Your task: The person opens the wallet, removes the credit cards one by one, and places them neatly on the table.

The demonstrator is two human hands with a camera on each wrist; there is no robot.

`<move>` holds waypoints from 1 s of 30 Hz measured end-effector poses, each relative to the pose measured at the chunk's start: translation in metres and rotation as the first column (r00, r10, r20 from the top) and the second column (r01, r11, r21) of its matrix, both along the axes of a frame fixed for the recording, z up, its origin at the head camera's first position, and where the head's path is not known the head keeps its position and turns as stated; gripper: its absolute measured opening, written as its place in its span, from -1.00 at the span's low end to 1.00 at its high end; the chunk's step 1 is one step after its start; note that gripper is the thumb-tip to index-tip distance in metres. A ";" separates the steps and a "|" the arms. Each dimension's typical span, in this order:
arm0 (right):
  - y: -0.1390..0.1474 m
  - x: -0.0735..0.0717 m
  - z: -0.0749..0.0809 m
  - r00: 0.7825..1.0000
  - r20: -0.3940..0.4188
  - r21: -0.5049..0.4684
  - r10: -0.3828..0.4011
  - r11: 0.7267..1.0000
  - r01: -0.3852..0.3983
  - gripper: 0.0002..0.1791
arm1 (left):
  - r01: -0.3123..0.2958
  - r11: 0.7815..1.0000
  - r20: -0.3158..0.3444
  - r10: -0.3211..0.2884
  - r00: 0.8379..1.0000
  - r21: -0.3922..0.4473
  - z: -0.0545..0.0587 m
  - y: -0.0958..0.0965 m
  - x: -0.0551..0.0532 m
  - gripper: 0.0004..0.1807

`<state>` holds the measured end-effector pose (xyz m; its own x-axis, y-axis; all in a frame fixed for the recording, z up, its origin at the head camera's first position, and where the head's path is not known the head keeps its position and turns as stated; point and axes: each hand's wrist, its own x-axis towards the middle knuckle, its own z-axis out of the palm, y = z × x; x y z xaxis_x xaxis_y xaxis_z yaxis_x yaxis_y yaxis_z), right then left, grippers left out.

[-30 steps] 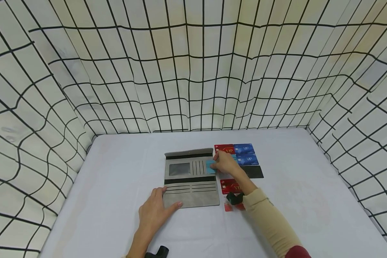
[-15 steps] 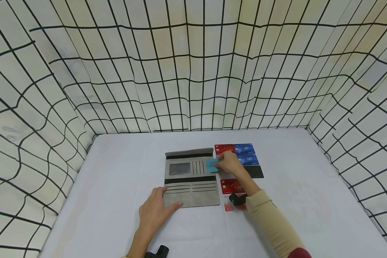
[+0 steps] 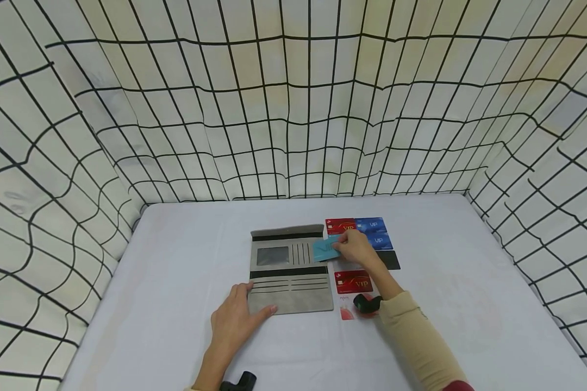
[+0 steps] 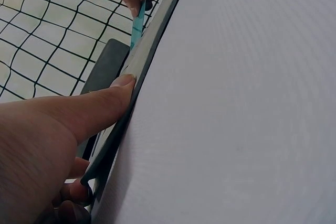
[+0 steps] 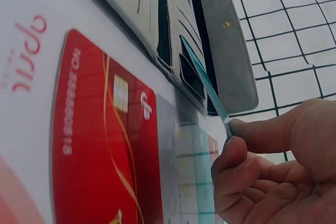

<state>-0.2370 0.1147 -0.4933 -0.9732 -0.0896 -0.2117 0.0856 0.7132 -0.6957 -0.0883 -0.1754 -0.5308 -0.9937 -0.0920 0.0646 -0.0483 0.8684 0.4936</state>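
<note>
A grey wallet lies unfolded, its card slots and clear window facing up. My left hand holds its near left corner, thumb on the near edge and fingers at the left side. Between thumb and fingertips, my right hand pinches a light blue card. The card slants up from the wallet's right-hand slots, its far end at a slot in the right wrist view. Beside the wallet lie a red VIP card and a white card with pink print, partly covered by the wrist strap.
More cards lie right of the wallet: another red one, blue VIP cards and a black one, partly behind my right hand. A white cloth covers the table. Black netting stands around the back and sides.
My right hand has drawn back to the right with the light blue card, and more of the card shows over the wallet's slots. The left hand and wallet stay put.
</note>
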 end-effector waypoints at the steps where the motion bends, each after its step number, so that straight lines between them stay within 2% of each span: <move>1: 0.002 0.000 0.000 1.000 -0.001 -0.001 -0.002 1.000 0.002 -0.73 | 0.000 1.000 0.001 0.000 1.000 0.000 0.000 0.000 0.000 -0.09; 9: 0.012 0.003 0.002 1.000 -0.010 -0.027 -0.021 0.999 0.021 -0.67 | -0.006 1.000 0.005 0.006 1.000 -0.007 0.002 0.001 0.000 -0.09; 17: 0.021 0.007 0.005 0.999 -0.022 -0.023 -0.046 0.999 0.045 -0.71 | -0.007 1.000 0.015 0.007 1.000 -0.006 0.002 0.001 0.000 -0.09; 23: 0.032 0.010 0.005 0.998 -0.021 -0.063 -0.060 0.996 0.059 -0.71 | -0.011 1.000 0.007 0.011 1.000 -0.012 0.000 0.002 -0.001 -0.08; 30: 0.041 0.017 0.013 0.996 -0.047 -0.082 -0.080 0.994 0.076 -0.70 | -0.007 1.000 0.013 0.007 1.000 -0.015 -0.001 0.001 -0.001 -0.07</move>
